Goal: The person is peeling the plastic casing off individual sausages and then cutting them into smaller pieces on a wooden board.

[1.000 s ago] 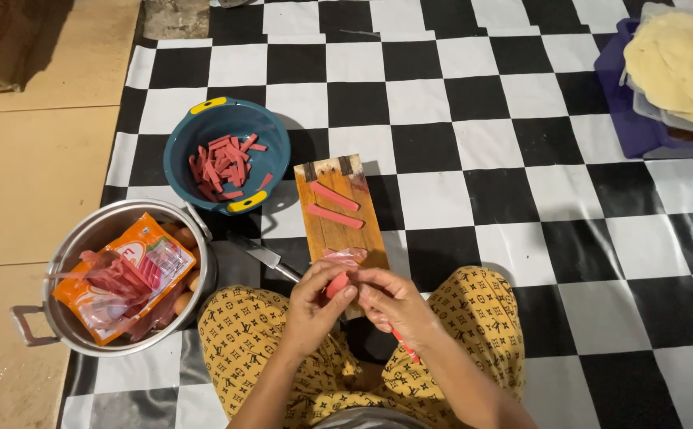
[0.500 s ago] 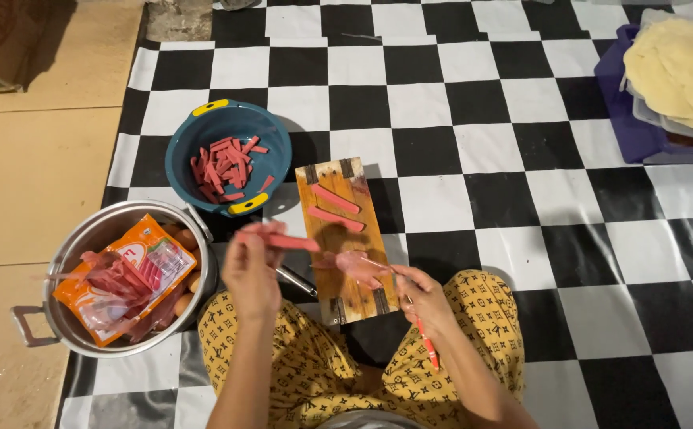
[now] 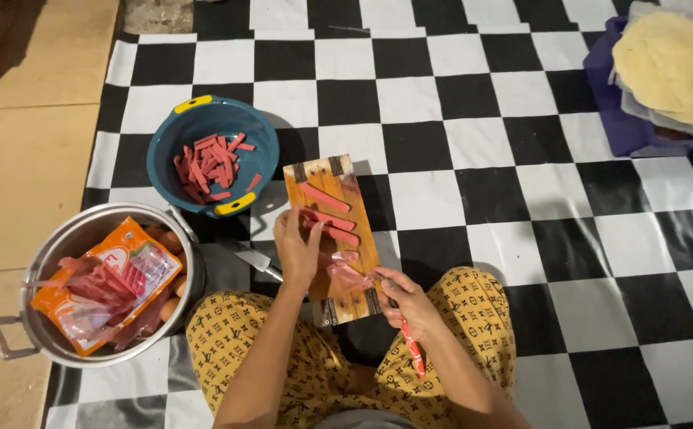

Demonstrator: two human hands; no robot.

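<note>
Person sits cross-legged on the checkered floor mat, yellow patterned trousers nearest the camera. Right hand is at the near right corner of the wooden cutting board, grip clenched round a red-handled knife whose handle points back toward the lap; the blade is hidden under the hand, while its fingertips pinch a crumpled bit of clear pinkish casing that lies on the near half of the board. Left hand rests on the left edge of the board, fingers curled down onto the near end of a peeled pink sausage; whether it actually grasps the sausage or only presses it, cannot tell. That sausage's long axis runs slantwise across the board, left-far to right-near, so it lies just beyond and left of the right hand; left hand is the nearer one, touching it. A second sausage lies parallel further up the board, apart from both hands. A second knife lies on the mat just left of the board. Left and near: a metal pot holding an opened orange sausage packet. Further out, past the board's far left corner, a blue bowl with cut pink sticks. Far right, well apart, a stack of pale flat wrappers on a purple tray.
</note>
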